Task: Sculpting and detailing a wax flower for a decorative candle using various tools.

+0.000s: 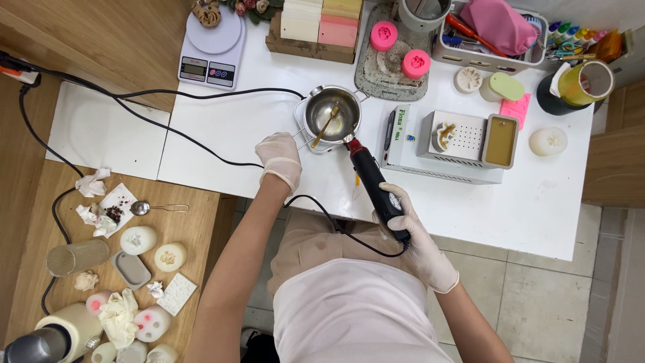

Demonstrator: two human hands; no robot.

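Fingers [403, 214] grip one heat gun [373, 183]; one pot [332, 113] (one spoon [326, 125] inside).

Black heat gun [375, 188] slanted, nozzle at small steel pot [332, 114], wooden spoon [326, 125] resting inside

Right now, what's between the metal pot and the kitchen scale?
In the head view, only a black cable crosses the white table between the metal pot and the kitchen scale. Otherwise that stretch is bare.
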